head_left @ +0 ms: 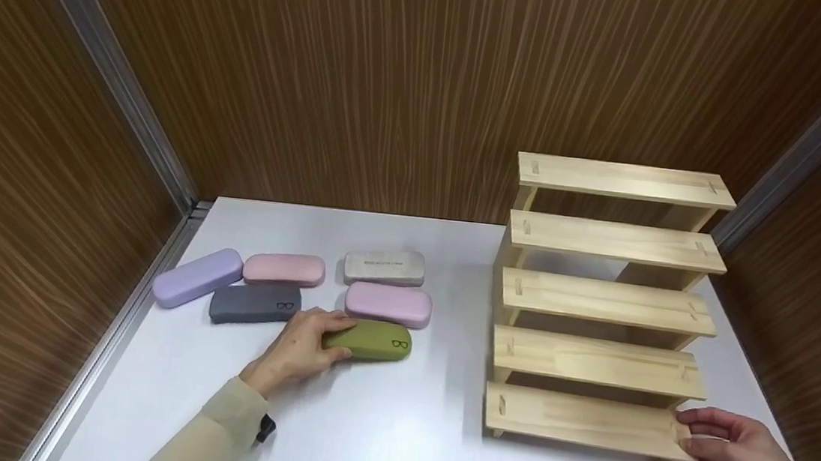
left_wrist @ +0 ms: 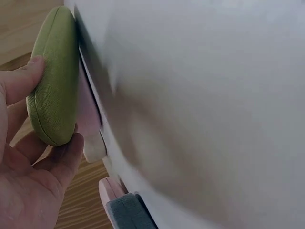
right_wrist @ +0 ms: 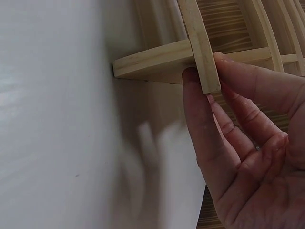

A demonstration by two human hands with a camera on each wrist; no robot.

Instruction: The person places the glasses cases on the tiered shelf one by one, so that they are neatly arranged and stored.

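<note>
My left hand (head_left: 305, 348) pinches the left end of a green glasses case (head_left: 373, 340) that bears a small glasses print. In the left wrist view the thumb lies on one side of the green case (left_wrist: 57, 81) and the fingers on the other. At the right, my right hand (head_left: 743, 451) grips the right end of the lowest step of a pale wooden tiered shelf (head_left: 588, 421). The right wrist view shows that board (right_wrist: 202, 52) between thumb and fingers. Just behind the green case lies a pink-lilac glasses case (head_left: 388, 304).
A grey-white case (head_left: 384, 267) lies behind the pink-lilac one. Farther left are a pink case (head_left: 285, 269), a dark grey case (head_left: 253, 304) and a lavender case (head_left: 198, 278). Wood-grain panels (head_left: 364, 83) enclose the white table (head_left: 375, 438) at the back and sides.
</note>
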